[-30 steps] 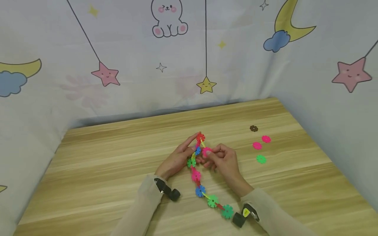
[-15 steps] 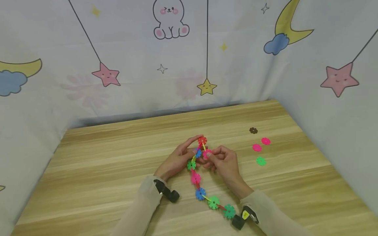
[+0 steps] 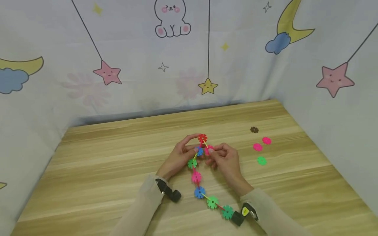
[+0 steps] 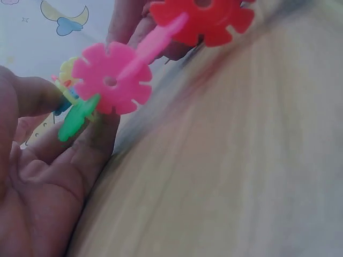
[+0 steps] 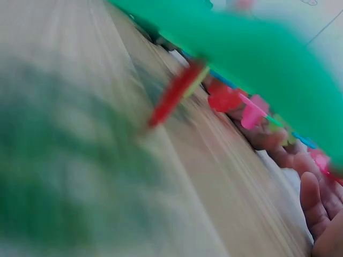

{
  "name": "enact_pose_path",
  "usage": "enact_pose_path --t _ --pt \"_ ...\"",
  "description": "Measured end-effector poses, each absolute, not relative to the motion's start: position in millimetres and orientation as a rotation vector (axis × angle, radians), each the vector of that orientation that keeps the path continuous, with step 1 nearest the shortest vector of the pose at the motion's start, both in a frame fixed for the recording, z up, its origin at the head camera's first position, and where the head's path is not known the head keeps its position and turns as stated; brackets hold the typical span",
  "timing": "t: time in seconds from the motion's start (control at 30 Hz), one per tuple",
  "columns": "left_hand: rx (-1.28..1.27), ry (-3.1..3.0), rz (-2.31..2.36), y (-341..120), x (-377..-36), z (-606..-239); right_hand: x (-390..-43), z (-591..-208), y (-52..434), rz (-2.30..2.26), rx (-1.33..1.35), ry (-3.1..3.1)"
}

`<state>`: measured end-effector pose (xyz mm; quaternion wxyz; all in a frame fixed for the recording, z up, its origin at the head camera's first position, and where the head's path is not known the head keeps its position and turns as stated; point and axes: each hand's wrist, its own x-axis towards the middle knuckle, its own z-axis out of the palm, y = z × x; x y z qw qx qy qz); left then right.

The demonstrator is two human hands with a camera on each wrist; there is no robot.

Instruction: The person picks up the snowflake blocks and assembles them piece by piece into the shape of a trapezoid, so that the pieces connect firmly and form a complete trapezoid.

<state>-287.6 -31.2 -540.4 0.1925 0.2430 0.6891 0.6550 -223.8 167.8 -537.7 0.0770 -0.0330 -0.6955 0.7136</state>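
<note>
Lower centre of the head view, the chain of flat plastic snowflake discs in green, blue, pink and red (image 3: 203, 193) trails between both sleeves; its tail has barely shifted over the last second. Above it, the left hand (image 3: 178, 157) pinches the chain's upper end, and has lifted the red top disc (image 3: 202, 138) slightly. The right hand (image 3: 225, 160) has closed in, fingers curled around a pink disc (image 3: 208, 150) at the joint, so the pressing-on looks underway. Whether it has seated is hidden by fingers. Right wrist view is smeared blur. Far right lie loose discs (image 3: 261, 160) on the wooden table (image 3: 103, 170).
</note>
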Motion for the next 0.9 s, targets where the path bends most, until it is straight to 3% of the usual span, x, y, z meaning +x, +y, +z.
enact_pose_path --t 0.33,0.7,0.9 --pt "0.703 1.827 1.930 -34 -288 -540 -227 -538 192 1.998 -0.007 -2.203" --pt "0.631 1.740 1.998 -27 -286 -541 -225 -537 295 0.849 -0.032 -2.482" --pt "0.619 1.803 1.961 -29 -287 -541 -221 -538 313 0.765 0.017 -2.578"
